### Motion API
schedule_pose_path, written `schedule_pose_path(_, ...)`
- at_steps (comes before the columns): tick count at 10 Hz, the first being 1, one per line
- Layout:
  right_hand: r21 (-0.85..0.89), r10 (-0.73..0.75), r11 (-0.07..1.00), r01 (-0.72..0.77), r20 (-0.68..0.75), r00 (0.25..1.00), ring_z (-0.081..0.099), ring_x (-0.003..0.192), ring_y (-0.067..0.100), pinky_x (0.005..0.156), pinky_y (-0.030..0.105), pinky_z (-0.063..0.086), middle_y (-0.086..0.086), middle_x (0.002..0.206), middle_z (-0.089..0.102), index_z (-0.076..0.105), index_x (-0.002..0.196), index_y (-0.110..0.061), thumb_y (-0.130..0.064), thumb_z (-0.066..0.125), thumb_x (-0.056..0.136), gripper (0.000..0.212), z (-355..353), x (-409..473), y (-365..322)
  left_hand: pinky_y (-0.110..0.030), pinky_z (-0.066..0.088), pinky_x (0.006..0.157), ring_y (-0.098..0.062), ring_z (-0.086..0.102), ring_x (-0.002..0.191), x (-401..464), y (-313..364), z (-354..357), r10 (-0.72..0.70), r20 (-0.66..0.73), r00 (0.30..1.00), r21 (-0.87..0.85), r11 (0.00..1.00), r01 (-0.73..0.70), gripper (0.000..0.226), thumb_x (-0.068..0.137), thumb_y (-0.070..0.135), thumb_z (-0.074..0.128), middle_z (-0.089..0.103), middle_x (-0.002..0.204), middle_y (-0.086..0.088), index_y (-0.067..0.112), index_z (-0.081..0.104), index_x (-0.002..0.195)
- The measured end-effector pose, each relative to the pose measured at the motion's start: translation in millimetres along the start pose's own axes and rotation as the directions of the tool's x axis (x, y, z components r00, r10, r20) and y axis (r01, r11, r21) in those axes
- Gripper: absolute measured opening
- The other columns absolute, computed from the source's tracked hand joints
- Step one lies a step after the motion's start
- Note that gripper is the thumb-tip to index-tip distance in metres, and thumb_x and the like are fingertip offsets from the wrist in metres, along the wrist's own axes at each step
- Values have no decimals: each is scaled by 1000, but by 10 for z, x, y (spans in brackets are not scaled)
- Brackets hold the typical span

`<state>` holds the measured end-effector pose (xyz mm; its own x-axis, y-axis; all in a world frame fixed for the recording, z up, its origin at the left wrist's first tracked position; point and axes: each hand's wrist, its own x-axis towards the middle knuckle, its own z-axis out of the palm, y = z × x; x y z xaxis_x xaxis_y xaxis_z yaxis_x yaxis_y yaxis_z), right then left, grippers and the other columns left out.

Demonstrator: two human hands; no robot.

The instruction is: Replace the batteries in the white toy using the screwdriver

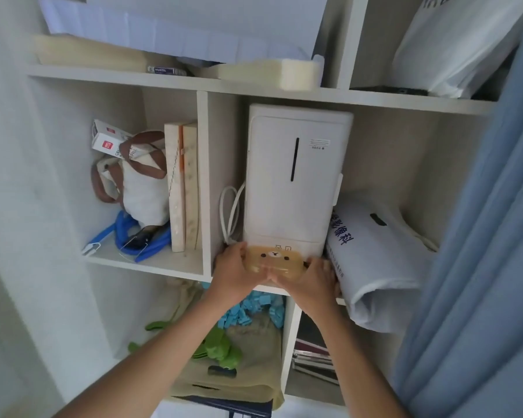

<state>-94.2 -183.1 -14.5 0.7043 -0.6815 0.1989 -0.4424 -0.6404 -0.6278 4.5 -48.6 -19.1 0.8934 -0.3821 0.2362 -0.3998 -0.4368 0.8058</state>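
So the left hand (230,263) and right hand (317,276) are both wrapped round the ends of a tan bear box (272,262), fingers curled about halfway shut, thumbs meeting under its front edge near the middle. The box is gripped from 9 and 3 o'clock, its long axis running side to side, and it's held right at the lip of the shelf (151,263), just in front of the foot of a tall white appliance (296,176) at 12 o'clock. Neither hand is nearer really, it's dead centre between them. Whether it's resting on the shelf board or lifted clear can't be told. What's inside can't be seen either; probably batteries or the screwdriver are kept in it, but that's a guess. No white toy and no screwdriver can be made out anywhere here, so the task proper looks barely started. A rolled grey bag (375,260) is touched by the right hand's outer fingers at 3 o'clock, a white cord (228,212) loops at 11.
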Motion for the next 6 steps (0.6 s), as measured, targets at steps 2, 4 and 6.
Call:
schedule_pose_path(2, 0, -80, 997, 80, -19, 997, 40, 137, 28, 110, 38, 36, 11, 146, 42, 32, 149, -9, -76, 70, 66, 113, 38, -156, 37, -32, 52, 98, -10, 59, 105, -180, 231, -132, 38, 56, 998, -4, 999, -38, 81, 61, 35, 93, 59, 114, 14, 11, 56, 129)
schedule_pose_path(4, 10, -204, 979, 205, -67, 977, 35, 142, 31, 116, 40, 29, 14, 151, 42, 33, 152, -8, -37, 77, 84, 86, -14, -395, -79, -10, 53, 75, -1, 65, 87, -397, 302, -439, 102, 74, 992, -18, 995, -101, 42, 73, 26, 85, 66, 92, 17, 26, 62, 108)
schedule_pose_path(6, 311, -232, 914, 260, -125, 965, 58, 124, 22, 102, 30, 46, 3, 135, 62, 51, 141, -17, -18, 63, 93, 49, -112, -701, -360, -23, 46, 87, -16, 60, 109, -744, 155, -1098, 116, 119, 986, 68, 990, -124, 39, 90, 18, 69, 60, 109, 4, 12, 61, 127)
